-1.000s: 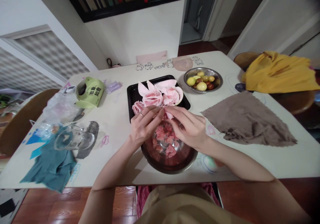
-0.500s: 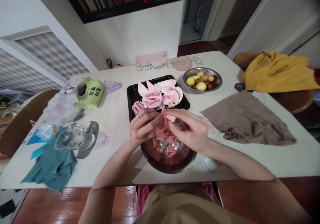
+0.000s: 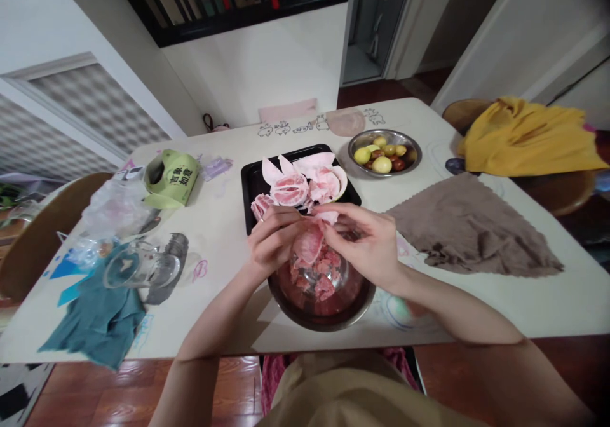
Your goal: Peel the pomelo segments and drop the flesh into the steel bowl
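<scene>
Both hands meet over a steel bowl (image 3: 328, 322) that holds pieces of pink pomelo flesh (image 3: 325, 287). A pink pomelo segment (image 3: 309, 244) hangs between them, partly hidden by fingers. My left hand (image 3: 274, 239) is closed, pinching the segment from its left side. On the other side my right hand (image 3: 366, 243) is closed with fingertips on the segment's upper right edge, where pale membrane shows. Just behind the hands lies a black tray (image 3: 252, 179) with a split pomelo half (image 3: 290, 190), thick peel pieces (image 3: 317, 161) and more segments.
Right of the tray stands a steel bowl of small fruit (image 3: 414, 160). A brown cloth (image 3: 476, 230) covers part of the table's right. Leftward are a green paper bag (image 3: 171, 179), a clear plastic bag (image 3: 114, 201), a glass jug lying over (image 3: 143, 265) and a teal cloth (image 3: 98, 319).
The pomelo segment has turned so its broad pink side shows more above the bowl. Fingers of both hands have shifted slightly on it; the tray and other things stay put.
</scene>
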`<state>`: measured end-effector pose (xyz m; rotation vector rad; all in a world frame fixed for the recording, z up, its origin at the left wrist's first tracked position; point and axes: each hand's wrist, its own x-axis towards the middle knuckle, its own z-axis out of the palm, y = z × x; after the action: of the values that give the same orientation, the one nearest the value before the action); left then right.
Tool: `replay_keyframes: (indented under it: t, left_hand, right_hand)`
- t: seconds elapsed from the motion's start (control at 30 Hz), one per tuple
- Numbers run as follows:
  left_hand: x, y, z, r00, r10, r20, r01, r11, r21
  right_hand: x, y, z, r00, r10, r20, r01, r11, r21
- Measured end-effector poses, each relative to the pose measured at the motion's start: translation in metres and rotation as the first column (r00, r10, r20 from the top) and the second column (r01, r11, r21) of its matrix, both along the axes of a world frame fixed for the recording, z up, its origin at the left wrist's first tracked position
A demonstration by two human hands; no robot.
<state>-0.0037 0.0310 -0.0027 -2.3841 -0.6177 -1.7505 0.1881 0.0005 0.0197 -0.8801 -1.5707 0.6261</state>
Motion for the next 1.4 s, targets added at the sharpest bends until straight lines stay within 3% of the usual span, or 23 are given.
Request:
replay_keyframes:
  t: [0.1, 0.23, 0.43, 0.6, 0.73, 0.87, 1.1, 1.23, 1.4]
  left_hand:
    - [0.001, -0.001, 0.004, 0.999, 0.028, 0.026, -0.028, 0.999, -0.031]
    - [0.0, -0.002, 0.012, 0.993, -0.004, -0.114, 0.0, 0.999, -0.039]
    - [-0.011, -0.001, 0.021, 0.906, 0.105, -0.41, -0.088, 0.994, 0.06]
    - [-0.013, 0.001, 0.023, 0.828, 0.048, -0.559, -0.024, 0.998, 0.05]
    - [-0.008, 0.001, 0.02, 0.861, 0.006, -0.508, -0.003, 1.0, 0.007]
    - [0.002, -0.007, 0.015, 0.983, 0.028, -0.183, -0.057, 0.986, -0.156]
    - [0.011, -0.014, 0.012, 0.998, 0.027, -0.06, -0.049, 0.918, -0.393]
    - [0.007, -0.011, 0.013, 0.997, 0.029, -0.069, -0.052, 0.934, -0.354]
    - [0.001, -0.009, 0.009, 0.982, 0.062, -0.18, -0.096, 0.978, -0.186]
  right_hand:
    - [0.002, 0.005, 0.001, 0.999, -0.009, -0.036, 0.008, 1.0, -0.027]
    - [0.008, 0.01, 0.002, 0.995, -0.088, 0.053, 0.087, 0.996, 0.033]
    - [0.014, 0.017, 0.003, 0.954, -0.246, 0.17, 0.212, 0.958, 0.196]
    - [0.015, 0.02, -0.001, 0.923, -0.317, 0.217, 0.22, 0.9, 0.377]
    - [0.014, 0.02, -0.004, 0.895, -0.362, 0.262, 0.221, 0.869, 0.443]
    - [0.01, 0.017, -0.007, 0.869, -0.402, 0.289, 0.207, 0.825, 0.526]
    - [0.007, 0.008, -0.012, 0.883, -0.301, 0.359, 0.088, 0.859, 0.504]
    - [0.006, 0.007, -0.009, 0.887, -0.316, 0.338, 0.109, 0.852, 0.512]
    - [0.004, 0.007, -0.009, 0.904, -0.296, 0.309, 0.117, 0.866, 0.487]
